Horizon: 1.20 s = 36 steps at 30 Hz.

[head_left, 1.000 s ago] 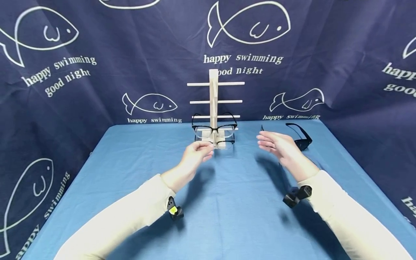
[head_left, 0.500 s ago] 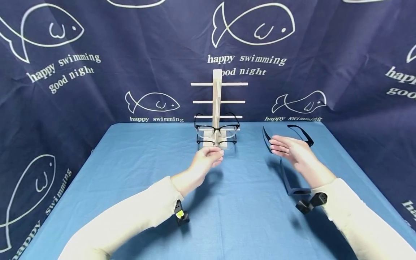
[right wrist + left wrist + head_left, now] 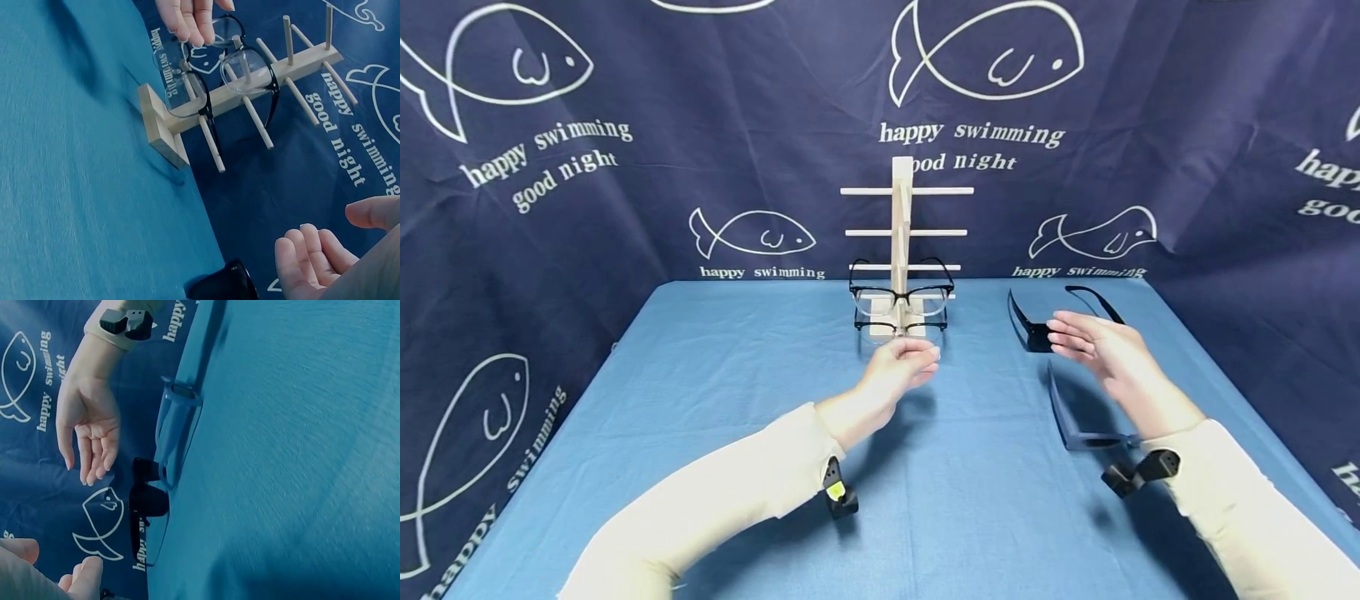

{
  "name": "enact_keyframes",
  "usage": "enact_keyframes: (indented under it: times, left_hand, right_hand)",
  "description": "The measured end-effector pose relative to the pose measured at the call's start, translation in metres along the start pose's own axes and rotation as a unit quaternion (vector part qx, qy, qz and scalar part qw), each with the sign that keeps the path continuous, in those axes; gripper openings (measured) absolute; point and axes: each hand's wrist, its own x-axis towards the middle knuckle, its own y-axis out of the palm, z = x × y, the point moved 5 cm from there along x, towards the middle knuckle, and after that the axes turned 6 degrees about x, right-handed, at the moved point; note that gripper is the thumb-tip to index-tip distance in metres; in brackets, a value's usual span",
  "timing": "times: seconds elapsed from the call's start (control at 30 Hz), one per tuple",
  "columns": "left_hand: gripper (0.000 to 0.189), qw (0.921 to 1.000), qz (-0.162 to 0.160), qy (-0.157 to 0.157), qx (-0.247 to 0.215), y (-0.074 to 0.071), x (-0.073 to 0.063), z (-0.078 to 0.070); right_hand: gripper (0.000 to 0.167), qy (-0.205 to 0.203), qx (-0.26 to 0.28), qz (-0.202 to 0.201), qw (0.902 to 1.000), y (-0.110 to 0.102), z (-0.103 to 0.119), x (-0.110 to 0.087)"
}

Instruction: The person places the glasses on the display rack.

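While both hands [image 3: 895,373] hover, glasses [image 3: 900,295] rest on the wooden rack [image 3: 901,217]

left grip [image 3: 895,371] moved rightward; right grip [image 3: 1116,357] too

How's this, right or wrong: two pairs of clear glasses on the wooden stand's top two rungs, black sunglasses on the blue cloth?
Not the top two: both pairs of clear glasses sit on the lowest two rungs of the wooden stand, as the right wrist view shows; black sunglasses on the blue cloth is right.
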Motion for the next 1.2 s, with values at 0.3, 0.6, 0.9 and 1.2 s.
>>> enact_keyframes:
  times: [0.3, 0.6, 0.9, 1.2]
  left_hand:
    - [0.027, 0.9996, 0.022, -0.014, -0.006, 0.015, 0.001, 0.002]
    - [0.026, 0.9990, 0.038, -0.025, 0.001, 0.026, -0.001, 0.005]
    - [0.028, 0.9965, 0.069, -0.047, 0.006, 0.045, 0.000, 0.011]
    - [0.029, 0.9952, 0.081, -0.054, 0.001, 0.062, 0.005, 0.012]
  right_hand:
    - [0.026, 0.007, -0.024, 0.007, 0.9997, -0.015, -0.001, -0.002]
    - [0.023, 0.006, -0.026, 0.002, 0.9997, -0.029, 0.003, -0.011]
    - [0.026, 0.015, -0.030, -0.018, 0.9993, -0.050, 0.009, -0.022]
    - [0.027, 0.017, -0.036, -0.020, 0.9990, -0.069, 0.010, -0.025]
